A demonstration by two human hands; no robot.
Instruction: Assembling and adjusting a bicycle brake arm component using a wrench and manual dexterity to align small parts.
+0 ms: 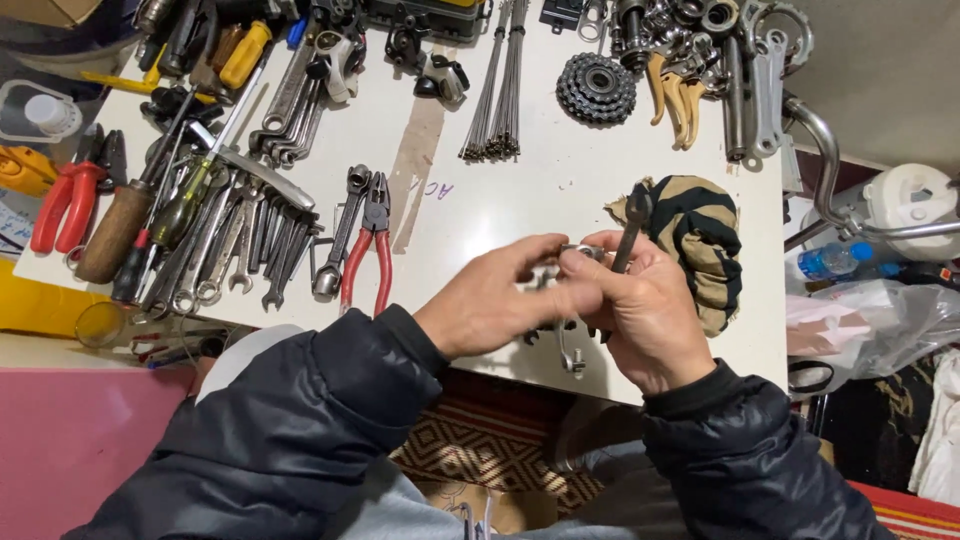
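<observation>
Small metal part (578, 252) is pinched between left hand (490, 305) and right hand (640, 310) above table (520, 190) edge; dark wrench (630, 228) is clamped in right grip, part steadied for it. Striped rag (700, 240) just beside.

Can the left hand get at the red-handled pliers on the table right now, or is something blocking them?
Probably yes. The red-handled pliers lie in the open on the white table, just beyond the left hand, with nothing lying over them. But that hand is pinching a small metal part with the right hand, so it is not free.

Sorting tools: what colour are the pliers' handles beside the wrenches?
Red, on the pliers, seen in the head view.
</observation>
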